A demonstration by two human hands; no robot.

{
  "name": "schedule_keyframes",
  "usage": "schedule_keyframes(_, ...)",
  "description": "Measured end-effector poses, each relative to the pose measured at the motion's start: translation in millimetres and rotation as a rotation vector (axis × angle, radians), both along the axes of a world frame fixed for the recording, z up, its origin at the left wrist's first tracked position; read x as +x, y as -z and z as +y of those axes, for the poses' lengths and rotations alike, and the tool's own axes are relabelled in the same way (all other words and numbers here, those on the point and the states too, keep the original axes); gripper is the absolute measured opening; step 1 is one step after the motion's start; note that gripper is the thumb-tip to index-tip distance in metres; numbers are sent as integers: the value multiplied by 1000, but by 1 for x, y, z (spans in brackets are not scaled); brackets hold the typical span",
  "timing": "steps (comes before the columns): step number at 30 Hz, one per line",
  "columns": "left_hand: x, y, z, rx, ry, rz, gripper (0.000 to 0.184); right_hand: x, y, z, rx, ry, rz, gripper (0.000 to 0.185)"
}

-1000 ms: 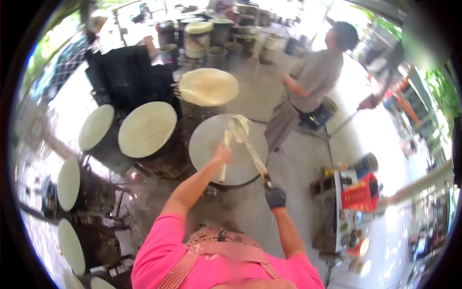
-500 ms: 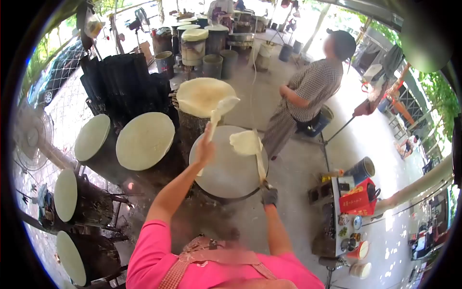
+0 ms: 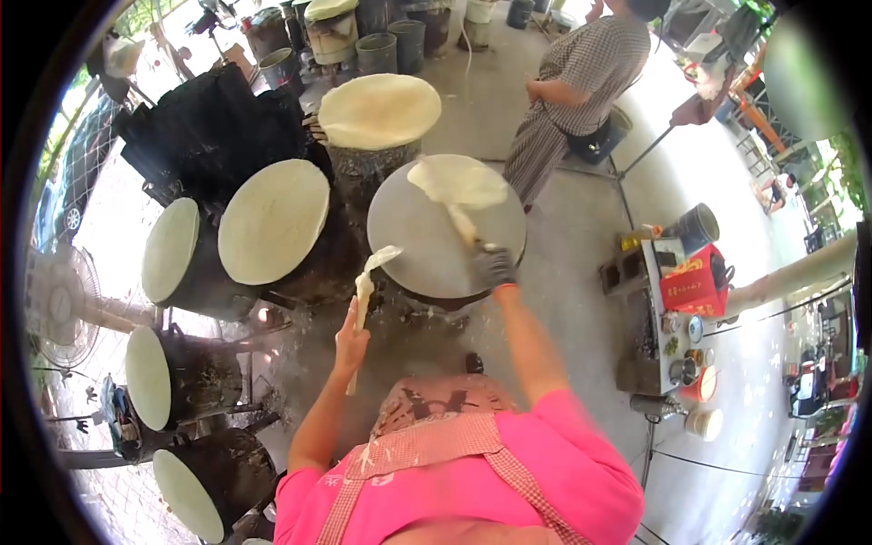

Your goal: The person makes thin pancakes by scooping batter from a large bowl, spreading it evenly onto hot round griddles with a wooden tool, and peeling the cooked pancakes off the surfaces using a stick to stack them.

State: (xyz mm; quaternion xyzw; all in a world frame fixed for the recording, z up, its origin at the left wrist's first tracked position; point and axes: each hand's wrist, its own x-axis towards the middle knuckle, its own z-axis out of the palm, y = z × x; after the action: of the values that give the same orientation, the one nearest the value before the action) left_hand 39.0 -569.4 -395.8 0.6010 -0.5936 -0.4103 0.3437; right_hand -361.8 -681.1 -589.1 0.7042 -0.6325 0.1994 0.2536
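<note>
My left hand (image 3: 352, 342) is bare and closed round the handle of a batter-coated paddle (image 3: 364, 292), held upright in front of the griddle's near left edge. On my right hand (image 3: 494, 266) is a dark glove; it grips a spreading tool (image 3: 462, 222) whose far end lies in pale batter (image 3: 459, 183). That batter covers the far part of the round grey griddle (image 3: 400, 218). Beyond the griddle, a large pale flatbread (image 3: 380, 111) rests on a round stand. Left of it, another round pale sheet (image 3: 274, 222) lies on a drum stove.
More pale rounds (image 3: 171, 250) top drums along the left. Dark stacked pieces (image 3: 209, 132) stand behind them. A person (image 3: 581, 91) stands beyond the griddle to the right. At the right, a side table (image 3: 650, 300) holds bowls and a red bag (image 3: 695, 283).
My left hand has drawn back toward my body with the paddle. The spreading tool has swept across the griddle, and the batter is now spread wider. The camera view has tilted down.
</note>
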Motion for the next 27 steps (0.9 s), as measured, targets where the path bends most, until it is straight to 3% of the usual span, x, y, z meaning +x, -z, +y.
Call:
schedule_keyframes(1,7,4,-2,28,8,-30,68,13,-106,37,381,-13,-662,36)
schedule_keyframes(2,8,6,-1,-202,18,-51,67,33,-229,76,550,187,-1305,31)
schedule_keyframes(3,13,-2,-4,-71,28,-30,68,23,-225,76,648,322,-1404,28)
schedule_keyframes(4,14,-8,-2,68,41,-6,68,22,-188,70,635,366,-1391,25)
schedule_keyframes(7,10,-2,-2,-166,38,-114,66,68,-88,37,420,276,-1302,17)
schedule_keyframes(8,6,-6,-4,-255,32,-118,66,79,-86,30,430,203,-1319,16)
schedule_keyframes(10,1,-20,0,-4,-1,-38,67,30,-99,39,447,-83,-1045,16)
schedule_keyframes(12,1,-13,6,-47,-15,-86,67,-2,-174,52,623,90,-1330,21)
schedule_keyframes(13,-1,-10,3,-79,-21,-107,67,-10,-208,53,795,441,-1724,26)
schedule_keyframes(17,-12,2,5,41,-96,-97,68,20,-164,28,872,113,-1383,31)
schedule_keyframes(19,-4,27,15,90,-152,-125,70,-1,-145,39,840,-74,-1518,27)
schedule_keyframes(20,-13,7,20,128,-199,-48,70,-11,-136,44,829,-169,-1586,25)
schedule_keyframes(22,-24,-30,31,204,-281,80,71,-49,-199,37,1082,127,-1856,22)
schedule_keyframes(25,-26,-32,55,272,-349,227,72,-69,-176,-3,790,232,-2066,22)
schedule_keyframes(27,-30,-28,64,373,-394,242,72,-45,-188,3,1105,257,-1860,18)
